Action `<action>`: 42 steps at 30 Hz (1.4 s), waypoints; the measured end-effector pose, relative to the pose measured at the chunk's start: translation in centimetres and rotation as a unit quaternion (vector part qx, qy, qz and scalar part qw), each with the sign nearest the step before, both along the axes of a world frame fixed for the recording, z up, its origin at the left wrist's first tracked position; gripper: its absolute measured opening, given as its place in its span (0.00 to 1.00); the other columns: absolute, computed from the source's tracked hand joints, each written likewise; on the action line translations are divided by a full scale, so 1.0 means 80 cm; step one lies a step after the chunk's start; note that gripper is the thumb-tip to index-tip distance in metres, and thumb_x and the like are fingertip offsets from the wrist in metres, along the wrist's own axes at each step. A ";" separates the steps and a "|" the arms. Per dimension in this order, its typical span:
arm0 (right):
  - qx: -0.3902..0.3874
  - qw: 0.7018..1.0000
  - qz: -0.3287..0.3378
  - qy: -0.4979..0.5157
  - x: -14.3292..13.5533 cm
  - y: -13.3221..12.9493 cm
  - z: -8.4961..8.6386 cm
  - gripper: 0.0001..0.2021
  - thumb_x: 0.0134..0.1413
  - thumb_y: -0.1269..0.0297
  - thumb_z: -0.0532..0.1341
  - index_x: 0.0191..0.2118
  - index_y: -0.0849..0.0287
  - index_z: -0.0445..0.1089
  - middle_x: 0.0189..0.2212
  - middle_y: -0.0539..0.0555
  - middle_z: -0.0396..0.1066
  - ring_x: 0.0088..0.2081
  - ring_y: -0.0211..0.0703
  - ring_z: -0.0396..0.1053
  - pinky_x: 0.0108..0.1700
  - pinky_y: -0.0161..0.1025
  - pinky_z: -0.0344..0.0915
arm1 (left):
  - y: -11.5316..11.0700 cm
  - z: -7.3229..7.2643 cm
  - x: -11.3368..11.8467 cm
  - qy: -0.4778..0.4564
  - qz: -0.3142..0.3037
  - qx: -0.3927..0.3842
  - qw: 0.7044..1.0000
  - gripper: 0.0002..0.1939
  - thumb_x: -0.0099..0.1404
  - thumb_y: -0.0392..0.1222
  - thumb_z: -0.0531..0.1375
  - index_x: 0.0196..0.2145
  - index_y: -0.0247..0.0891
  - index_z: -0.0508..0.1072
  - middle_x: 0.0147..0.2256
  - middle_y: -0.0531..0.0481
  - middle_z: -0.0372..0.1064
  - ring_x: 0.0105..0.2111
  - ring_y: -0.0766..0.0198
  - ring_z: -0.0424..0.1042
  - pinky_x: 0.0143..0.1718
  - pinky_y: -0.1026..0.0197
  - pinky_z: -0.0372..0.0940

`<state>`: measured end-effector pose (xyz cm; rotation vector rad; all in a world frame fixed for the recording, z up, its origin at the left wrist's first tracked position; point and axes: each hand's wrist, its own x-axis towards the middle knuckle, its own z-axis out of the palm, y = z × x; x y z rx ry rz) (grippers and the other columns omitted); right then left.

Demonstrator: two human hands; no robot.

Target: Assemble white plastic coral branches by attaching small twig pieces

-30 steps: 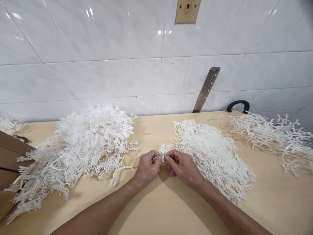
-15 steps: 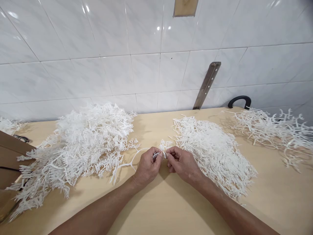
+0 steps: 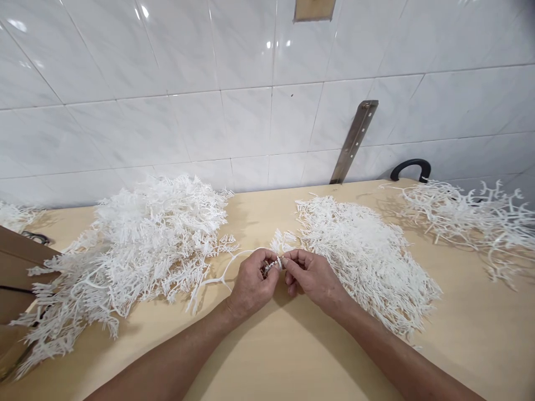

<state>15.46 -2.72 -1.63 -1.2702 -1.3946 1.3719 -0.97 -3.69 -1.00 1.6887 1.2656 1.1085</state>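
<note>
My left hand is closed on a white plastic branch, whose forked stem curves out to the left onto the table. Fingers and thumb of my right hand pinch a small white piece against the branch, and the fingertips of both hands nearly meet. A white feathery sprig shows just beyond my fingers. Left of my hands lies a big heap of branched white sprigs. To the right is a pile of thin white sprig pieces. My fingers partly hide the joint between the pieces.
Bare white branches lie at the far right of the wooden table, near a black curved handle. A metal bracket leans at the tiled wall. A brown cardboard box stands at the left edge.
Both hands stay close together at nearly the same spot, with small finger shifts on the piece. The sprig beyond them shows a little more. The view has tilted slightly.
</note>
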 end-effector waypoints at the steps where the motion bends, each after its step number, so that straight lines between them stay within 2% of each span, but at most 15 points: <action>1: -0.003 1.000 0.000 0.007 0.000 0.000 0.000 0.16 0.57 0.49 0.61 0.36 0.59 0.71 0.19 0.46 0.69 0.17 0.37 0.69 0.22 0.33 0.64 | 0.000 0.000 0.000 0.002 0.000 0.001 1.000 0.06 0.63 0.39 0.58 0.37 0.37 0.73 0.31 0.50 0.71 0.27 0.66 0.67 0.28 0.65 0.60; 10: -0.026 1.000 -0.014 0.007 0.002 -0.001 0.007 0.17 0.55 0.47 0.63 0.35 0.59 0.73 0.19 0.47 0.70 0.18 0.36 0.68 0.22 0.32 0.62 | 0.000 0.002 0.000 0.015 0.005 0.022 1.000 0.06 0.63 0.39 0.57 0.35 0.37 0.73 0.31 0.51 0.71 0.27 0.67 0.66 0.29 0.65 0.60; 20: 0.022 0.998 -0.017 -0.053 0.006 -0.001 0.008 0.15 0.57 0.51 0.61 0.36 0.58 0.73 0.20 0.48 0.71 0.19 0.37 0.69 0.23 0.33 0.64 | 0.002 0.006 -0.003 -0.023 -0.027 -0.024 0.999 0.10 0.64 0.45 0.58 0.36 0.36 0.74 0.26 0.52 0.69 0.25 0.67 0.64 0.27 0.65 0.60; 32: 0.069 0.993 -0.012 -0.091 0.007 -0.002 0.007 0.12 0.58 0.53 0.59 0.36 0.57 0.73 0.21 0.48 0.70 0.21 0.38 0.69 0.26 0.35 0.67 | 0.005 0.008 -0.004 -0.021 -0.013 -0.028 0.999 0.10 0.63 0.46 0.59 0.35 0.37 0.74 0.23 0.54 0.67 0.23 0.68 0.63 0.26 0.65 0.59; 38: 0.070 0.993 -0.016 -0.089 0.006 -0.004 0.006 0.12 0.58 0.54 0.59 0.36 0.56 0.72 0.20 0.48 0.70 0.20 0.39 0.69 0.25 0.36 0.67 | 0.009 0.002 -0.005 -0.039 -0.011 -0.035 0.999 0.12 0.63 0.49 0.60 0.35 0.37 0.75 0.21 0.55 0.64 0.22 0.68 0.61 0.26 0.65 0.57; 40: 0.109 0.985 -0.023 -0.132 0.005 -0.005 0.005 0.10 0.59 0.57 0.58 0.35 0.55 0.73 0.22 0.49 0.72 0.21 0.40 0.69 0.26 0.37 0.67 | 0.009 0.000 -0.006 -0.021 -0.010 -0.020 1.000 0.13 0.64 0.50 0.59 0.32 0.37 0.74 0.21 0.54 0.64 0.23 0.67 0.62 0.27 0.65 0.58; 42: 0.197 0.959 -0.032 -0.203 0.004 -0.004 0.005 0.08 0.58 0.61 0.57 0.34 0.55 0.72 0.25 0.51 0.74 0.25 0.42 0.70 0.29 0.38 0.67 | 0.009 -0.001 -0.007 0.005 -0.007 -0.005 1.000 0.13 0.65 0.49 0.58 0.29 0.37 0.72 0.21 0.53 0.65 0.25 0.66 0.63 0.28 0.64 0.58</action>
